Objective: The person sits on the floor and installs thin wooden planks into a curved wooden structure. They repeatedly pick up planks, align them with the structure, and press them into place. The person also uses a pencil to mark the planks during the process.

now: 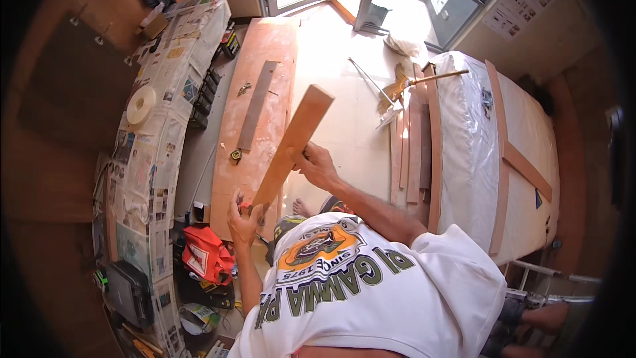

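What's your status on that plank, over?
Left hand at near end of plank; right hand on its right edge. Nearby: tape measure, brown strip on board.

**Looking down from above**

From my head, the camera is facing down and forward over my white shirt (397, 285), which is filling the near foreground. My left hand (243, 221) and right hand (318, 166) are showing close by, around the middle; the glass door (419, 1) is standing far off at the top. The wide lens is bending straight edges.
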Motion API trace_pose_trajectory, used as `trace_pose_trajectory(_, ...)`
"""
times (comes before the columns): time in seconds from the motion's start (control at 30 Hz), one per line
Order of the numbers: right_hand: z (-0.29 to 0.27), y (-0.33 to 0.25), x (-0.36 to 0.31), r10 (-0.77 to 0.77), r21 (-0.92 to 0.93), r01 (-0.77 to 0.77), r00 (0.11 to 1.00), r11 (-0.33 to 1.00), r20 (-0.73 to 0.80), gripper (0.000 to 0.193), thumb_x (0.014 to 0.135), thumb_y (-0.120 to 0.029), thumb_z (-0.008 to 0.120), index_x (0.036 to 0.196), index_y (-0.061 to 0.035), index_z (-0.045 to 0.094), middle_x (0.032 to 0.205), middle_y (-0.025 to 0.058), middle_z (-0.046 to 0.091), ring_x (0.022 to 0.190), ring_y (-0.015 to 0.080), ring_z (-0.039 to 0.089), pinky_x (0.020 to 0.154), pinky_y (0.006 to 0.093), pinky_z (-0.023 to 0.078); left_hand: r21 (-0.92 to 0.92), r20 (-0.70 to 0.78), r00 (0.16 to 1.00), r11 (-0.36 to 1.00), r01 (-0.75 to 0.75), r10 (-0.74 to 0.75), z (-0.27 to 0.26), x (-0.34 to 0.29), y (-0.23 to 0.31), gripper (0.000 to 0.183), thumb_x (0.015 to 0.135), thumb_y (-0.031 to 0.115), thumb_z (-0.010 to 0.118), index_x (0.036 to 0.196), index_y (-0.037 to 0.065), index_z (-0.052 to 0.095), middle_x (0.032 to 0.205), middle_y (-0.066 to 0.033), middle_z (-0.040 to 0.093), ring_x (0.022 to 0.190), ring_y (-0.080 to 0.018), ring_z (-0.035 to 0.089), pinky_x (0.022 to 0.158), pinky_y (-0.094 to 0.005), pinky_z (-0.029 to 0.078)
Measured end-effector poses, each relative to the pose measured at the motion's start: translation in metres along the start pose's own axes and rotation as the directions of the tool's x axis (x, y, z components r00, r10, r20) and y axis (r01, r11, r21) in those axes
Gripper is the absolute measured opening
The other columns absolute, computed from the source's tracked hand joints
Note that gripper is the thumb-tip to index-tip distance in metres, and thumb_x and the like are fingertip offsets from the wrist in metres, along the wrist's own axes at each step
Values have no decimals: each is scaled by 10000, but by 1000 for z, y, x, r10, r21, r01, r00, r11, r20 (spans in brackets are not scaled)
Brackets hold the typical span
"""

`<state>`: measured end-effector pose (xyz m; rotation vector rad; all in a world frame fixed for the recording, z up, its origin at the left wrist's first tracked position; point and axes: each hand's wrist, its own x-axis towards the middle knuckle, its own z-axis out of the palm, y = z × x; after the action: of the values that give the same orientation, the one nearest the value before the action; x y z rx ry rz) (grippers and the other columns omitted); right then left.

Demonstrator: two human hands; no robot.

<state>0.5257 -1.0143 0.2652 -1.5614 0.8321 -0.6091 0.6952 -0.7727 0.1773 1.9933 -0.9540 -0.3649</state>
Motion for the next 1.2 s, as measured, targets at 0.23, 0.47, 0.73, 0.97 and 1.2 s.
trace_pose_trajectory(0.23,65,-55,145,-283,-102,363,848,926,447,516,967,-480,671,1045,29,642,771,202,671,707,351,669,677,469,521,-215,-143,984,974,71,-103,19,139,58,743,837,235,864,1432,1,483,1331,-218,609,1161,-307,630,997,-404,499)
trace_pose_trajectory(0.47,115,-25,416,-90,25,178,364,984,927,492,938,-340,761,1291,-18,642,1007,137,768,864,215,746,723,365,592,-82,-552,744,913,400,-376,9,221,61,691,790,212,917,1336,-10,557,1181,-154,673,997,-222,664,890,-339,541)
trace_pose_trajectory(0.73,265,-25,739,-308,-32,427,700,904,645,283,928,-237,638,990,18,742,823,197,752,762,319,759,711,404,572,-446,-825,60,713,541,-562,52,242,149,579,873,139,791,1380,-21,561,1201,-94,660,1078,-202,630,948,-356,507)
trace_pose_trajectory(0.97,397,28,858,-341,-348,610,733,712,589,475,971,-274,639,1352,4,578,1246,305,635,1124,504,627,938,559,536,-644,-757,-349,544,537,-552,106,267,222,504,908,145,727,1362,-9,571,1214,-83,637,1071,-182,599,969,-339,471)
trace_pose_trajectory(1.2,418,31,857,-244,-623,634,764,458,598,554,956,-435,592,1211,54,642,1119,294,683,1033,444,688,846,540,563,-758,-647,-640,443,479,-414,173,222,264,541,892,216,776,1357,15,586,1119,-57,665,1009,-158,602,930,-314,482)
